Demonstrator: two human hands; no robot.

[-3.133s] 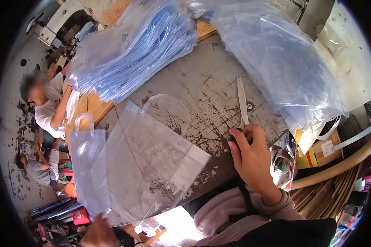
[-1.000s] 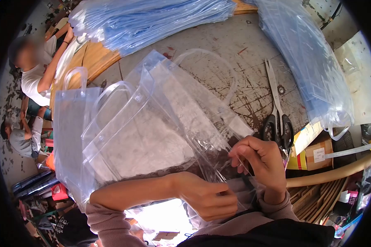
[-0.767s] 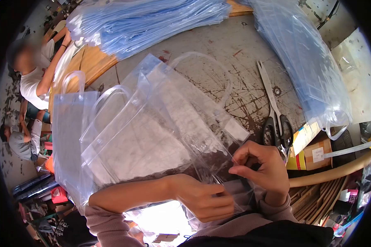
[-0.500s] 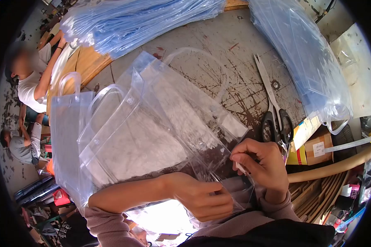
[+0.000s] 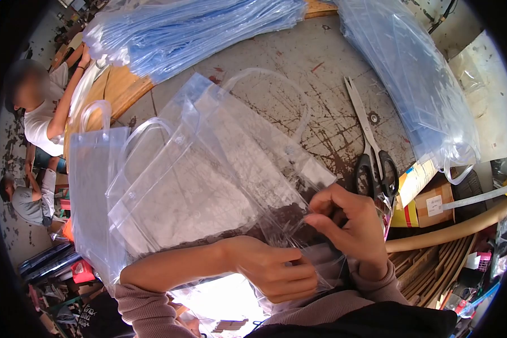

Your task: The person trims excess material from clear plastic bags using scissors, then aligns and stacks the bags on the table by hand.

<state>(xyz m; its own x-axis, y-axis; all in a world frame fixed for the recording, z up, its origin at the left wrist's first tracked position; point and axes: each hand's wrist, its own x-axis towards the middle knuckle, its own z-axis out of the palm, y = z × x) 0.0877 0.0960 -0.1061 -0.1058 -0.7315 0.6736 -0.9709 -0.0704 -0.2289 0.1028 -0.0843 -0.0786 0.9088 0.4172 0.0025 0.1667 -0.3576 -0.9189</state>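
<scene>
A clear plastic bag [image 5: 169,197] with a looped handle lies spread across the table in front of me, its lower end bunched close to my body. My left hand [image 5: 279,273] is closed on that bunched plastic, fingers curled under and their tips hidden. At the bag's right edge, my right hand [image 5: 352,225] has thumb and forefinger bent together against the film in a loose pinch; the other fingers are curled behind. Black-handled scissors [image 5: 369,141] lie just beyond my right hand, blades partly apart and pointing away.
A bluish stack of clear bags [image 5: 208,36] lies at the far edge, another pile [image 5: 405,84] at the right. More handled bags [image 5: 96,174] lie at the left. A cardboard box [image 5: 434,203] stands right of the table. Two people [image 5: 42,118] sit at the left.
My right hand has shifted slightly left along the bag's edge, and the small whitish bit at its fingertips no longer shows. My left hand stays in place.
</scene>
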